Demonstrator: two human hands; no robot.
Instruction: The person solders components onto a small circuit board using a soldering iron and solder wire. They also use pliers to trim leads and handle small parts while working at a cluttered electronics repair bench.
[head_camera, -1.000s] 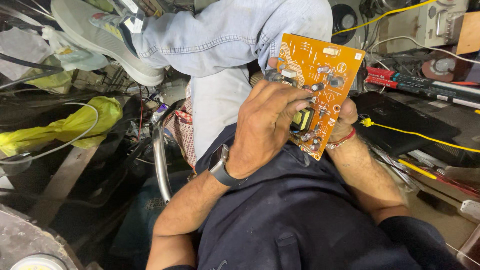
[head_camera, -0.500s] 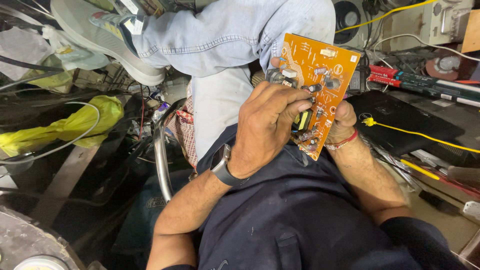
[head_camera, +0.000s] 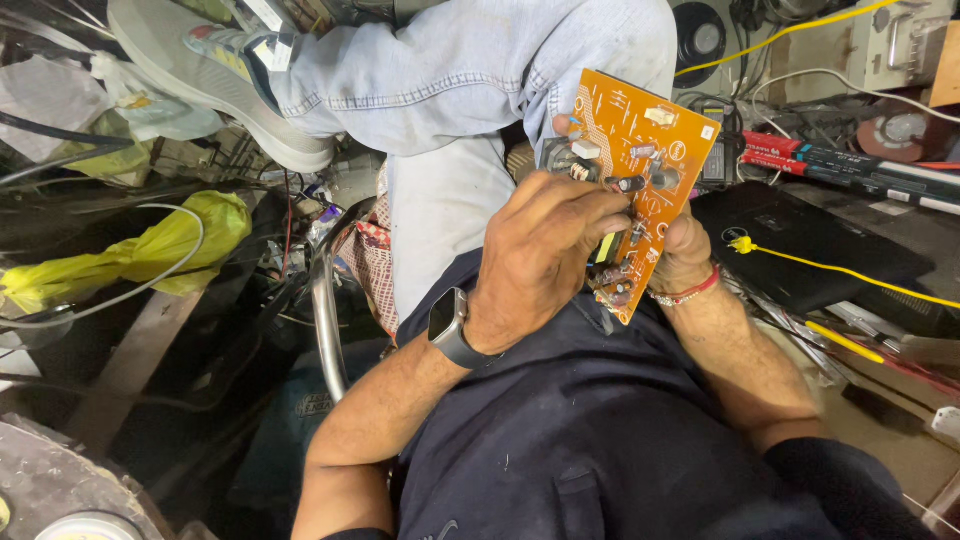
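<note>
An orange circuit board (head_camera: 655, 135) with small capacitors and a yellow transformer is held upright over my lap. My right hand (head_camera: 688, 252), with a red thread bracelet on its wrist, grips the board from behind at its lower edge. My left hand (head_camera: 540, 262), with a dark smartwatch (head_camera: 450, 325) on the wrist, lies over the board's left face. Its fingertips rest on the components near the middle. The lower left of the board is hidden behind my left hand.
Another person's leg in light jeans (head_camera: 470, 70) and a pale shoe (head_camera: 215, 85) cross the top. A black laptop (head_camera: 800, 240), a yellow wire (head_camera: 850, 272) and red-handled tools (head_camera: 800, 155) lie at the right. A yellow bag (head_camera: 150, 250) and cables clutter the left.
The board and both hands have shifted only slightly. My left fingers keep their place on the components.
</note>
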